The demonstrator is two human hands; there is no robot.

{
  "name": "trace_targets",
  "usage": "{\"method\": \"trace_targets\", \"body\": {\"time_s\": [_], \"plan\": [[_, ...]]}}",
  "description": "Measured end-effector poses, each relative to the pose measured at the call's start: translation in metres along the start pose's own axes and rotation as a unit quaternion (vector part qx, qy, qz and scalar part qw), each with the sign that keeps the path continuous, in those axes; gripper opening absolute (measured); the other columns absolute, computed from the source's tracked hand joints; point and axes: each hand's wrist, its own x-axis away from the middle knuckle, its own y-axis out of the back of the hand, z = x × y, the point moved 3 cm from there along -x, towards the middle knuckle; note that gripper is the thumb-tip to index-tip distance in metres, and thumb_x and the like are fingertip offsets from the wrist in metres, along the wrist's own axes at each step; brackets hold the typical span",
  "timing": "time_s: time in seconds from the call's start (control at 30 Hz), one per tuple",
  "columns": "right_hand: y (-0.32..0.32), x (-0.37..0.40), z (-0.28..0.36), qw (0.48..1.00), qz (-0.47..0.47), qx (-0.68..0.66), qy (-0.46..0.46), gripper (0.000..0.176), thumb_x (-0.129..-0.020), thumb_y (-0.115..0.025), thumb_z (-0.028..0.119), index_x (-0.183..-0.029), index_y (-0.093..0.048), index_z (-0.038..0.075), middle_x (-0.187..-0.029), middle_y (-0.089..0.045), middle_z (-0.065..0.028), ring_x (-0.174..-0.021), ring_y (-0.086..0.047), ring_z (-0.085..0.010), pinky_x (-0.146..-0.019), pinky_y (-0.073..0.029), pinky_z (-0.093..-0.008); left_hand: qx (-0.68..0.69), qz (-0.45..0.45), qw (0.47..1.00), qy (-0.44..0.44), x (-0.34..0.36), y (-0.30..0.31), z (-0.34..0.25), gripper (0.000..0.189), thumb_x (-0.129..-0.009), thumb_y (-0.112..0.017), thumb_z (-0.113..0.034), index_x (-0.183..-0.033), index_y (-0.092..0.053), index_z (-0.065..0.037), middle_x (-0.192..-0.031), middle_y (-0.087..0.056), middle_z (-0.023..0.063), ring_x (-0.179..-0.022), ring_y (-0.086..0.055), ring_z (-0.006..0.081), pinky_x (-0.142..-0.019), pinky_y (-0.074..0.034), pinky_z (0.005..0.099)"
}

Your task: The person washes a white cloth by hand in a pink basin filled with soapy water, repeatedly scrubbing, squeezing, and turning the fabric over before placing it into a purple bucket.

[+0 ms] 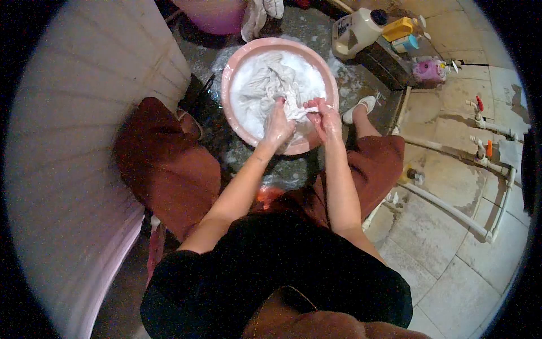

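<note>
A pink basin (228, 93) full of white suds (248, 85) stands on the wet floor between my legs. In it lies a soaked, pale cloth (272, 78), bunched up, its kind not clear. My left hand (279, 125) is closed on the cloth near the basin's middle. Closer to the right rim, my right hand (326, 120) grips a twisted end of the same cloth. A short stretch of cloth runs between the two hands. Foam clings to both hands and wrists.
A larger pink-purple tub (217, 16) with cloth over its edge stands behind the basin. A big jug (357, 33), a yellow bottle (400, 28) and a pink container (429, 70) line the right ledge. Pipes with a red-handled tap (480, 107) run along the tiled wall.
</note>
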Motion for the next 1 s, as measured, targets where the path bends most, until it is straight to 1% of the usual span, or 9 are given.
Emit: {"method": "trace_targets", "body": {"time_s": [0.2, 0.3, 0.4, 0.47, 0.57, 0.8, 0.9, 0.97, 1.0], "plan": [[-0.012, 0.006, 0.016, 0.998, -0.04, 0.029, 0.046, 0.044, -0.095, -0.036, 0.032, -0.109, -0.047, -0.008, -0.099, -0.06, -0.0223, -0.088, -0.061, -0.0311, -0.076, -0.052, -0.0376, 0.093, -0.019, 0.995, 0.017, 0.003, 0.007, -0.011, 0.06, -0.072, -0.06, -0.01, -0.127, -0.037, -0.01, -0.115, -0.049, 0.0262, -0.102, -0.051, 0.0424, -0.085, -0.042, 0.045], [-0.011, 0.004, 0.013, 0.996, -0.029, -0.079, 0.043, 0.042, -0.094, -0.034, 0.038, -0.104, -0.047, -0.001, -0.087, -0.059, -0.015, -0.085, -0.059, -0.0273, -0.077, -0.05, -0.0364, -0.043, 0.039, 0.994, -0.095, 0.0, -0.001, -0.006, 0.055, -0.073, -0.057, -0.008, -0.126, -0.042, -0.015, -0.108, -0.053, 0.0254, -0.099, -0.052, 0.0409, -0.082, -0.043, 0.0458], [0.001, -0.007, 0.008, 0.988, 0.032, -0.133, 0.077, 0.036, -0.094, -0.034, 0.04, -0.091, -0.045, 0.007, -0.067, -0.046, -0.0049, -0.061, -0.049, -0.0175, -0.06, -0.048, -0.0317, -0.105, 0.042, 0.985, -0.128, 0.005, -0.003, -0.005, 0.048, -0.072, -0.056, -0.007, -0.119, -0.049, -0.012, -0.096, -0.055, 0.0246, -0.095, -0.054, 0.0386, -0.078, -0.044, 0.0463], [0.009, -0.009, 0.012, 0.982, -0.062, -0.148, 0.097, 0.033, -0.093, -0.035, 0.041, -0.081, -0.039, 0.011, -0.06, -0.031, 0.0003, -0.049, -0.031, -0.0123, -0.043, -0.035, -0.0283, -0.137, 0.012, 0.975, -0.176, 0.009, -0.001, -0.012, 0.035, -0.073, -0.054, -0.008, -0.108, -0.055, -0.008, -0.084, -0.056, 0.0225, -0.086, -0.056, 0.0369, -0.072, -0.045, 0.046], [0.018, -0.03, 0.013, 0.965, -0.151, -0.192, 0.096, 0.031, -0.094, -0.037, 0.041, -0.081, -0.039, 0.012, -0.061, -0.034, 0.0011, -0.045, -0.031, -0.0122, -0.038, -0.023, -0.0266, -0.128, 0.064, 0.976, -0.166, 0.014, -0.001, -0.022, 0.027, -0.075, -0.049, -0.009, -0.102, -0.055, -0.006, -0.085, -0.057, 0.0215, -0.081, -0.057, 0.0369, -0.069, -0.046, 0.0448], [0.019, -0.062, 0.016, 0.964, -0.218, -0.122, 0.095, 0.03, -0.092, -0.038, 0.039, -0.075, -0.042, 0.015, -0.053, -0.035, 0.0017, -0.036, -0.031, -0.0161, -0.031, -0.023, -0.0302, -0.142, 0.017, 0.974, -0.175, 0.014, 0.002, -0.025, 0.015, -0.078, -0.046, -0.009, -0.089, -0.054, -0.005, -0.079, -0.058, 0.0201, -0.077, -0.058, 0.0369, -0.067, -0.047, 0.0447], [0.043, -0.081, 0.003, 0.97, -0.203, -0.109, 0.082, 0.021, -0.092, -0.037, 0.028, -0.081, -0.041, 0.011, -0.058, -0.038, -0.0013, -0.042, -0.035, -0.0155, -0.036, -0.026, -0.0283, -0.157, 0.054, 0.973, -0.163, 0.013, 0.004, -0.022, 0.018, -0.077, -0.046, -0.008, -0.094, -0.054, -0.005, -0.084, -0.056, 0.0221, -0.079, -0.057, 0.0374, -0.069, -0.047, 0.0455], [0.063, -0.097, -0.008, 0.993, 0.032, 0.114, -0.026, 0.03, -0.091, -0.04, 0.036, -0.088, -0.045, 0.006, -0.065, -0.049, -0.0071, -0.043, -0.041, -0.0176, -0.036, -0.032, -0.0313, -0.149, 0.06, 0.975, -0.155, 0.011, -0.001, -0.012, 0.026, -0.074, -0.05, -0.007, -0.1, -0.054, -0.007, -0.085, -0.056, 0.0219, -0.081, -0.057, 0.038, -0.07, -0.046, 0.0464], [0.061, -0.096, -0.006, 0.992, 0.032, 0.116, -0.027, 0.03, -0.091, -0.04, 0.036, -0.088, -0.045, 0.006, -0.065, -0.049, -0.0071, -0.043, -0.041, -0.0176, -0.036, -0.032, -0.0313, -0.141, 0.07, 0.976, -0.148, 0.012, -0.004, -0.007, 0.036, -0.071, -0.055, -0.007, -0.107, -0.054, -0.008, -0.086, -0.056, 0.0217, -0.082, -0.057, 0.0386, -0.071, -0.045, 0.0474]]}}
